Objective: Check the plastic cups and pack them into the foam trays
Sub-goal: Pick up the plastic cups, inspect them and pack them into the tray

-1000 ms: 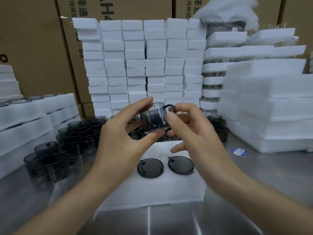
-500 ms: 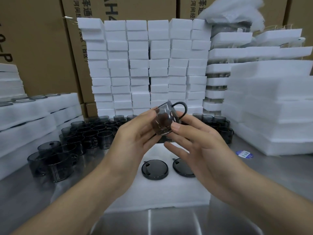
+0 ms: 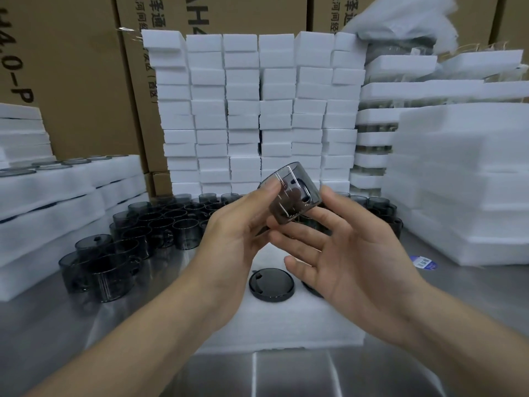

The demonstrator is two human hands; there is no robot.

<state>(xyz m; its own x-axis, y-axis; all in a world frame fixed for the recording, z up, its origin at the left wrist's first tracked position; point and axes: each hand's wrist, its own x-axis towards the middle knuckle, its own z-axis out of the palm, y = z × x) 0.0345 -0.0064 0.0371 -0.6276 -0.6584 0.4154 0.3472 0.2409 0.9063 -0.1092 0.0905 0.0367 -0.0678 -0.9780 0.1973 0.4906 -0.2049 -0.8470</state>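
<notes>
**One smoky cup [image 3: 292, 196] slanted between left hand [image 3: 243, 233] and right hand [image 3: 352, 253]**

One translucent dark-grey plastic cup sits in the air above the far edge of the foam tray [image 3: 286, 325]. Its long axis is slanted, neither upright nor level, and which end is the mouth cannot be told. Bright glossy streaks run along its wall, and a dark handle shape shows through the plastic.

The left hand pinches the cup, thumb on the upper left wall and fingers curled beneath. The right hand is spread wide with straight fingers. Its thumb tip is against the cup's right wall and its forefinger is under the lower edge.

Half a second ago the handle loop stood clear at the cup's upper right, and the right fingers lay closer together. Now the loop appears only through the wall, and those fingers are fanned out.

Two seated cups [image 3: 271, 285] show as dark discs in the tray, the right one half hidden. Loose cups [image 3: 160, 224] crowd the steel table [image 3: 286, 373] to the left.
</notes>
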